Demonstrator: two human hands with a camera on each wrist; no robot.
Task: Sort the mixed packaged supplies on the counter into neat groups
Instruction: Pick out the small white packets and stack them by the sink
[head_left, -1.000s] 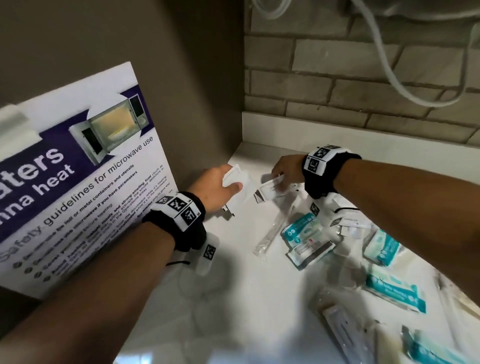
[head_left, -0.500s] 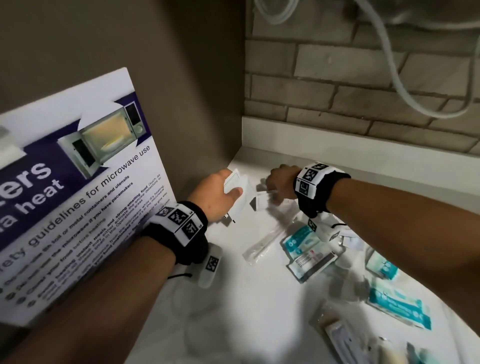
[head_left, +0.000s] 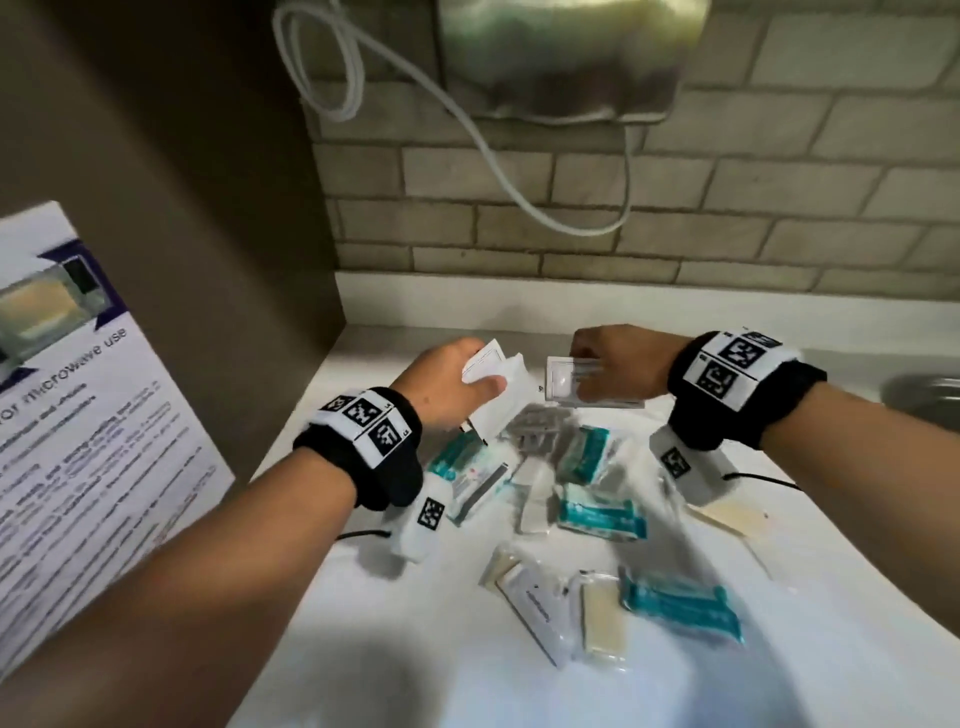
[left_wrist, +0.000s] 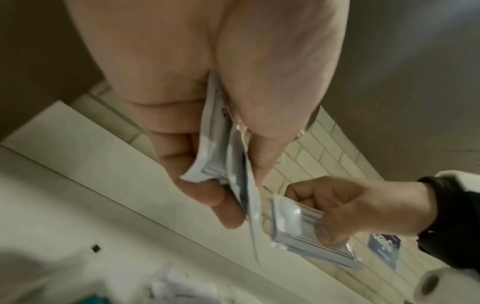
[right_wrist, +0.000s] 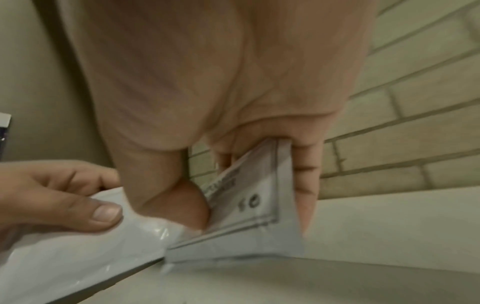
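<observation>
My left hand (head_left: 457, 382) grips a small stack of flat white packets (head_left: 496, 376), held between thumb and fingers above the white counter (head_left: 363, 649). The stack (left_wrist: 223, 156) shows edge-on in the left wrist view. My right hand (head_left: 608, 364) pinches one clear-fronted white packet (head_left: 576, 382) just right of that stack, its edge nearly meeting it. That packet (right_wrist: 249, 207) fills the right wrist view. Below both hands lies a loose heap of teal-and-white packets (head_left: 597, 512), clear pouches and beige sachets (head_left: 602, 618).
A laminated microwave safety notice (head_left: 78, 441) leans at the left. A brick wall (head_left: 571, 218) with a white upstand backs the counter. A metal dispenser (head_left: 566, 57) and a white cable (head_left: 478, 130) hang above. A sink rim (head_left: 919, 400) shows at the far right.
Both hands have lifted away from the back corner. My right hand now holds a packet up beside the left hand's stack. The view has swung right and upward over the heap.
</observation>
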